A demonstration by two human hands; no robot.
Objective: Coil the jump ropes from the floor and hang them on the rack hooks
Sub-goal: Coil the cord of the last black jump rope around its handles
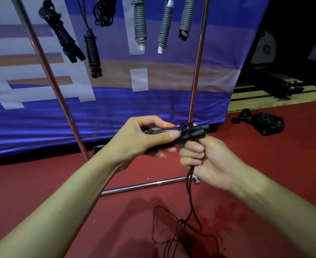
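- Your left hand (pixel 144 136) grips the two black jump-rope handles (pixel 192 132) side by side, thumb on top, fingers curled beneath; the handles lie roughly level, their ends pointing right.
- The rope cord (pixel 190 192) is wrapped a turn or so around the handles just past your left thumb.
- Your right hand (pixel 209 159) sits directly below the handle ends, fingers curled around the cord, index finger raised against the handles.
- From your right fist the cord drops in two strands to the red floor (pixel 265 164), ending there in loose loops.
- The two hands are close together, nearly touching.
- Behind them stands the chrome rack (pixel 197 71); its base bar lies on the floor just beyond your hands.
- Coiled black ropes (pixel 93 51) hang at upper left, three coiled grey ropes (pixel 140 21) at upper centre.
- A blue banner (pixel 116 108) backs the rack.
- A black strap bundle (pixel 263 122) lies on the floor at right, well apart.
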